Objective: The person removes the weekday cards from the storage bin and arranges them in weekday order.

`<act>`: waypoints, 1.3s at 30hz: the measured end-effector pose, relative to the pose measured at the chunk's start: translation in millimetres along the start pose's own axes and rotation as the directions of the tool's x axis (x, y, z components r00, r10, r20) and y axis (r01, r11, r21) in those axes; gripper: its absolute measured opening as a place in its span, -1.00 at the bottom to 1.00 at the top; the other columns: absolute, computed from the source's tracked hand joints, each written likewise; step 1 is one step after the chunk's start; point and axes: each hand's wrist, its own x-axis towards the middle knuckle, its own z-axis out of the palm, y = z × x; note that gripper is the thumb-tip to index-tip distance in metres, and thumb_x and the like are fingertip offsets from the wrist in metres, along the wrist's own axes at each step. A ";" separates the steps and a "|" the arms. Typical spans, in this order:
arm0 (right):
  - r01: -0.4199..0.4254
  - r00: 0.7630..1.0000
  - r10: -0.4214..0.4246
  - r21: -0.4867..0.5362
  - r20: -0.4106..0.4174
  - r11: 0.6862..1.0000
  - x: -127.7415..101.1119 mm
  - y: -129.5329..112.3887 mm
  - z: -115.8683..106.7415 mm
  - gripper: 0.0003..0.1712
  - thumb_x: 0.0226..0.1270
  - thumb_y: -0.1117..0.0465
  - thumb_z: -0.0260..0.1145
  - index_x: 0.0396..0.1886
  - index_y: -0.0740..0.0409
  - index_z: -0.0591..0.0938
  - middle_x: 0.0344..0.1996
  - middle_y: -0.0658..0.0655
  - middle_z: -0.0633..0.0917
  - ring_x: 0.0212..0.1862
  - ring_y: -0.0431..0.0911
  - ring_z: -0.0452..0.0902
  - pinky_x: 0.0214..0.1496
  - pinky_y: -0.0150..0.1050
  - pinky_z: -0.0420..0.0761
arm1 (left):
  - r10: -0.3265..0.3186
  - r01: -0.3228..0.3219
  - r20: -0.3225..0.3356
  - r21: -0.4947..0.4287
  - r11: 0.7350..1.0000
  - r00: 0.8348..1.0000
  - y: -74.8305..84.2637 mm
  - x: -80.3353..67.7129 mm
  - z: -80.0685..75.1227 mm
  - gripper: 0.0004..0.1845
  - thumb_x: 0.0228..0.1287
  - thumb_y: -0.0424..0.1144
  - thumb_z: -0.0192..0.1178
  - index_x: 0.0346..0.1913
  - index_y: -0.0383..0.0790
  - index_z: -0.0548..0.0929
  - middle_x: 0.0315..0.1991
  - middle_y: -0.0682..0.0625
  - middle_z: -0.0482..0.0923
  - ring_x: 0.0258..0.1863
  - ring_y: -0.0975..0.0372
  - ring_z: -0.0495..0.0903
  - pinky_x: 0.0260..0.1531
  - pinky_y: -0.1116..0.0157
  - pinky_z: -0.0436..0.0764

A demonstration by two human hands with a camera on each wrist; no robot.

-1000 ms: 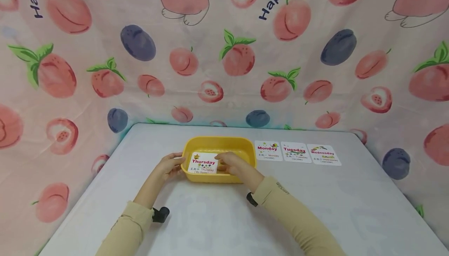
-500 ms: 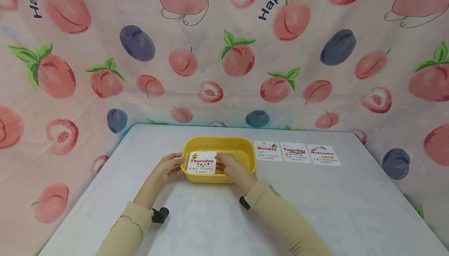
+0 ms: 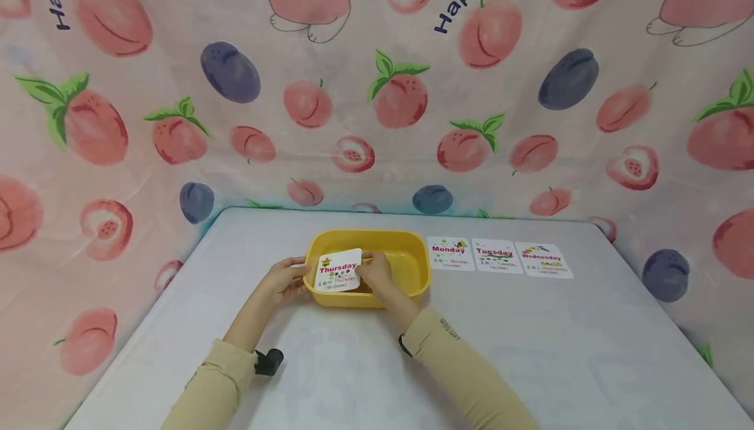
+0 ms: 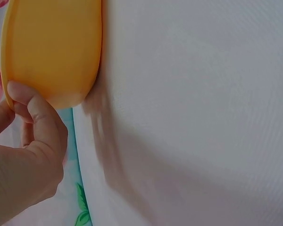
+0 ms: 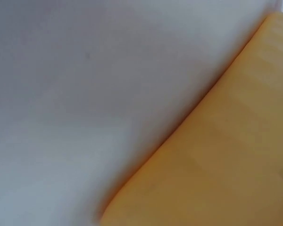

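Thursday card: white glossy rectangular "Thursday" card (image 3: 338, 269), right hand (image 3: 375, 275) pinches it, tilted, over yellow plastic tray (image 3: 412, 266).
Left hand (image 4: 26, 155): wrist view shows fingers curled round tray's smooth rounded end.

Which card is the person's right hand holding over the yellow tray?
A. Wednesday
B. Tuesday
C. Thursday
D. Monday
C. The card held by the right hand reads Thursday; the other three lie in a row on the table beside the tray.
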 end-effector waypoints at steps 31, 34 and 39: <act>0.029 0.998 -0.028 0.003 -0.060 1.000 2.7 -3.0 1.3 -0.58 0.25 0.46 0.11 0.12 0.27 0.49 -0.37 0.19 0.55 -0.43 -0.11 0.45 -0.48 -0.46 0.45 | -0.014 0.014 0.006 0.008 1.000 1.000 -0.7 2.3 -2.9 -0.50 0.37 -0.35 0.06 0.32 -0.33 0.25 -0.28 -0.01 0.47 -0.48 0.34 0.46 -0.54 0.52 0.52; 0.063 0.998 -0.062 0.012 -0.032 0.998 3.2 -2.0 0.7 -0.52 0.21 0.51 0.08 0.16 0.28 0.47 -0.39 0.19 0.50 -0.41 -0.10 0.40 -0.51 -0.48 0.37 | -0.009 0.009 0.014 0.009 1.000 1.000 -1.1 2.0 -3.1 -0.50 0.37 -0.35 0.05 0.32 -0.34 0.24 -0.29 -0.01 0.47 -0.49 0.34 0.46 -0.54 0.52 0.52; 0.074 0.997 -0.074 0.028 0.003 0.997 5.3 -0.3 0.9 -0.45 0.18 0.57 0.04 0.20 0.27 0.44 -0.33 0.19 0.44 -0.33 -0.09 0.38 -0.47 -0.49 0.36 | -0.012 0.012 0.010 0.011 1.000 1.000 -0.7 1.8 -3.5 -0.50 0.36 -0.34 0.07 0.31 -0.32 0.25 -0.29 -0.01 0.47 -0.49 0.34 0.46 -0.53 0.52 0.52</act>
